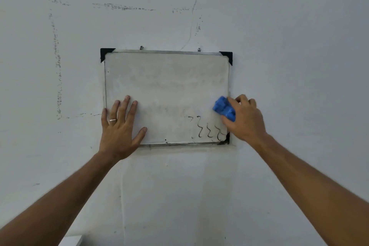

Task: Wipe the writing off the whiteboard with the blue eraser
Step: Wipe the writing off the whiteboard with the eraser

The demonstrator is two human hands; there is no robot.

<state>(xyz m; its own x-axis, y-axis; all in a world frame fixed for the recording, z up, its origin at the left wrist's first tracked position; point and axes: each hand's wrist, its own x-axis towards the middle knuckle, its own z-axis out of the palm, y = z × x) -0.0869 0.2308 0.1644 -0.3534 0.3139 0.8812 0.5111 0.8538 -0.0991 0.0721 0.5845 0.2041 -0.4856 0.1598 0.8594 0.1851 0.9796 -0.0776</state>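
A small metal-framed whiteboard [165, 86] with black corner caps hangs on the wall. Black wavy marker lines [207, 129] remain in its lower right corner; the other parts look smudged grey. My right hand [244, 119] grips the blue eraser [224, 108] and presses it against the board's right edge, just above the squiggles. My left hand [119, 126] lies flat with fingers spread on the board's lower left corner, a ring on one finger.
The pale wall [299, 46] carries dark scuff marks tracing a larger rectangle up and left of the board, plus a thin crack running upward. Two screws [141, 47] hold the board's top edge. A white ledge corner [71, 240] shows at bottom left.
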